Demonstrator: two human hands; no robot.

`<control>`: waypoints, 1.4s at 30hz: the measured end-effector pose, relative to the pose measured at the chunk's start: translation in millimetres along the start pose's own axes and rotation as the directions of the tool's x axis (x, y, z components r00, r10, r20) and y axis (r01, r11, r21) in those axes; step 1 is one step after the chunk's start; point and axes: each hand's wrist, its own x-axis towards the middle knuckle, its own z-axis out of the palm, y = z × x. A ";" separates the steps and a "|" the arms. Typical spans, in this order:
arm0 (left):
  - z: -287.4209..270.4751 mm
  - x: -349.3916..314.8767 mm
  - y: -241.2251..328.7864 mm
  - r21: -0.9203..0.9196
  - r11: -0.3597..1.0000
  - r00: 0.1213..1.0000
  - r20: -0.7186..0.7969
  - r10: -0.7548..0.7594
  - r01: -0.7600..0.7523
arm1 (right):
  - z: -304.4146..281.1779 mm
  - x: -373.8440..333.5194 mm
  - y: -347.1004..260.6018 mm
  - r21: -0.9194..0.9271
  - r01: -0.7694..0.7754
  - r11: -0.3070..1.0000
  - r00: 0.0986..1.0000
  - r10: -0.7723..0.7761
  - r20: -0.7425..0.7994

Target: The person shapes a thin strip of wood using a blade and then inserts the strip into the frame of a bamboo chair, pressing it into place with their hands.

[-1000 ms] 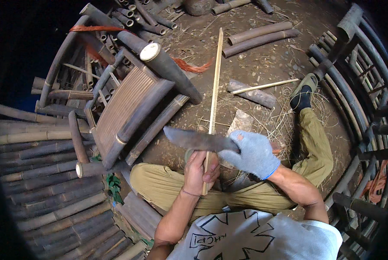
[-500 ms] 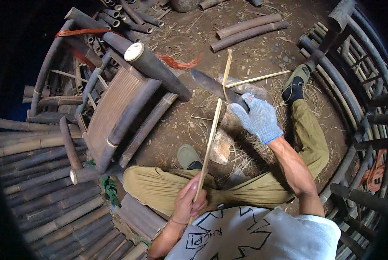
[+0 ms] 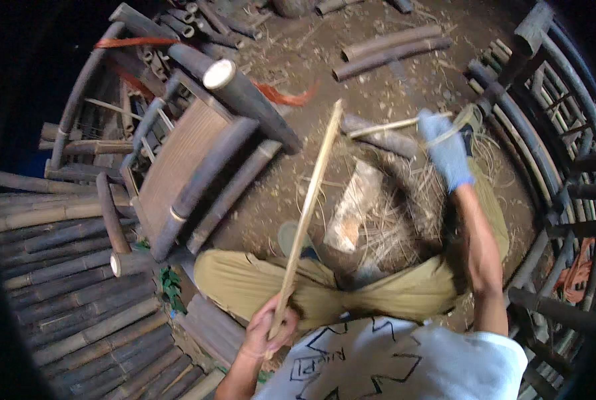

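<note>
My left hand (image 3: 271, 328), bare, is closed round the lower end of a long pale bamboo strip (image 3: 311, 193), which slants up and away over my lap. My right hand (image 3: 446, 150), in a blue-grey knit glove, reaches out to the right by my foot and is smeared by motion. A thin pale curl (image 3: 468, 127) shows beside its fingers; whether they hold it I cannot tell. The glove overlaps the right end of a narrow pale strip (image 3: 381, 128). A short round log (image 3: 384, 138) lies under that strip. No knife can be made out now.
A light block (image 3: 354, 207) stands on the ground before me, with heaped shavings (image 3: 394, 230) beside it. At left are a bamboo chair (image 3: 184, 153) and a slatted bamboo platform (image 3: 91, 287). Two bamboo lengths (image 3: 391, 50) lie ahead. A bamboo frame (image 3: 564, 187) rises at right.
My right hand has swung right, away from the strip's tip; the knife it held is no longer visible. The split-off piece has left the tip. My left hand has moved slightly left and down.
</note>
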 end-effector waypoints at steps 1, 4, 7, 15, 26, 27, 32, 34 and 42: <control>12.0 27.6 7.9 0.202 0.979 0.996 -0.087 0.024 -0.006 | -5.4 -9.0 -41.2 -0.063 0.182 0.981 0.982 -0.185 -0.049; 42.1 107.6 23.0 0.446 0.877 0.978 -0.019 0.207 -0.177 | -48.8 -24.1 -135.1 0.356 -0.319 0.879 0.929 0.216 0.299; 67.8 147.0 32.1 0.517 0.832 0.962 -0.059 0.268 -0.200 | -65.2 -41.0 -170.2 0.405 -0.261 0.876 0.899 0.067 0.433; 92.9 141.4 16.9 0.585 0.791 0.965 -0.054 0.255 -0.177 | -34.7 -43.7 -146.9 0.332 -0.319 0.887 0.918 0.202 0.341; 54.9 76.6 8.9 0.624 0.781 0.995 -0.048 0.082 -0.034 | 2.7 -37.9 -107.9 0.183 -0.326 0.928 0.929 0.278 0.242; 52.0 66.2 6.7 0.624 0.781 0.998 -0.042 0.054 -0.016 | 4.4 -37.0 -99.0 0.179 -0.341 0.923 0.931 0.305 0.202; 24.5 1.6 -2.2 0.597 0.799 0.997 -0.071 -0.037 0.072 | 7.2 -12.1 -10.1 0.113 -0.639 0.761 0.750 0.584 0.311; 8.5 -22.3 -5.1 0.491 0.869 0.991 -0.134 -0.002 0.068 | 3.6 -11.2 19.5 0.183 -0.521 0.834 0.851 0.490 0.187; 17.1 181.7 21.0 0.711 0.560 0.770 -0.042 0.637 -0.425 | -24.9 -45.7 -163.1 0.552 -0.827 0.111 0.563 0.153 0.812</control>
